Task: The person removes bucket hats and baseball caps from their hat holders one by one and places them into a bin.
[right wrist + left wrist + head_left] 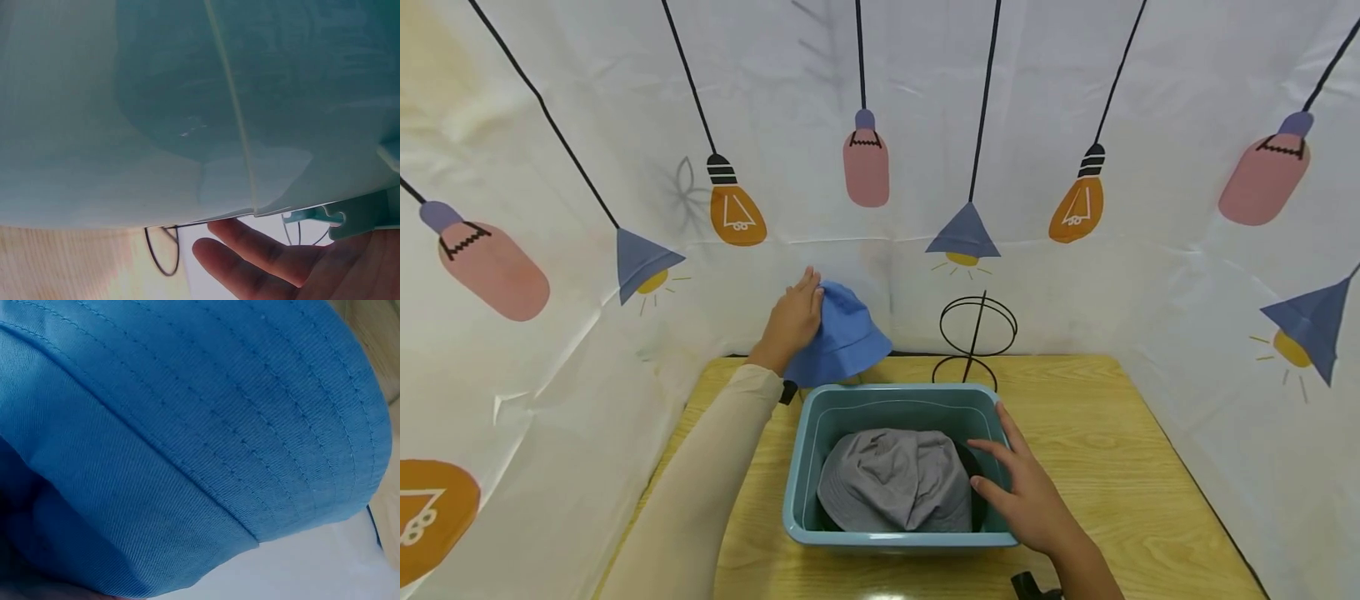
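A blue bucket hat sits tilted behind the basin, its stitched brim filling most of the left wrist view. My left hand lies along the left side of its crown, fingers extended upward; the thumb is hidden. A teal plastic basin stands on the table with a grey bucket hat inside, over something dark. My right hand straddles the basin's right rim with spread fingers, some over the inside. In the right wrist view, two loosely extended fingers show outside the basin wall.
A black wire stand rises behind the basin, right of the blue hat. Thin wire legs show below that hat. The wooden table ends at a white backdrop printed with hanging lamps.
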A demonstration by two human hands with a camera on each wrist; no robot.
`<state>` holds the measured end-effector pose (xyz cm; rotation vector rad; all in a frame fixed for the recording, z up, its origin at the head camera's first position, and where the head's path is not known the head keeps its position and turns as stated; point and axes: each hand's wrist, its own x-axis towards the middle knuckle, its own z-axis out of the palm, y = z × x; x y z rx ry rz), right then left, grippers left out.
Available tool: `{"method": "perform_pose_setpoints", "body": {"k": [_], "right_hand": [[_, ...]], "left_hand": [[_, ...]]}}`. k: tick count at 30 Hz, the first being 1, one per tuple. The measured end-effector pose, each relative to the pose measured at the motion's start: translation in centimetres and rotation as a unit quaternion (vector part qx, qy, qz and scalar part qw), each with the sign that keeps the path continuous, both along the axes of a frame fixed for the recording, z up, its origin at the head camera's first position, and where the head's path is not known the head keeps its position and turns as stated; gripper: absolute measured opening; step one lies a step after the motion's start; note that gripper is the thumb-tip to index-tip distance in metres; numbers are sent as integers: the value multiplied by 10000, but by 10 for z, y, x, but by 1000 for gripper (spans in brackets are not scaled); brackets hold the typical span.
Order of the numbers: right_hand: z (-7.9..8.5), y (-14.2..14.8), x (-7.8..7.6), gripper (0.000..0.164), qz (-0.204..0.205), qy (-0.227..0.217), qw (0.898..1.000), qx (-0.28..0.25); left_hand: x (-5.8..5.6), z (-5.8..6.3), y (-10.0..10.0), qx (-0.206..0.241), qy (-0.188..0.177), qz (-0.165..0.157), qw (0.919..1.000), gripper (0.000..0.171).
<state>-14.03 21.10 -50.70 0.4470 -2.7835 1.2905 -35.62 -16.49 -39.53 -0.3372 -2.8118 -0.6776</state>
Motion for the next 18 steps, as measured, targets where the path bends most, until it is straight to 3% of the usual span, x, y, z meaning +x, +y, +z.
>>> {"method": "perform_pose_setpoints", "body": {"k": [12,18], "right_hand": [[2,-2,2,40,49,22,10000,-60],[2,-1,2,41,0,13,10000,-67]], "left_hand": [[-9,-5,10,-526,-480,140,9974,55],[-14,-1,18,-527,-309,39,9981,51]]}}
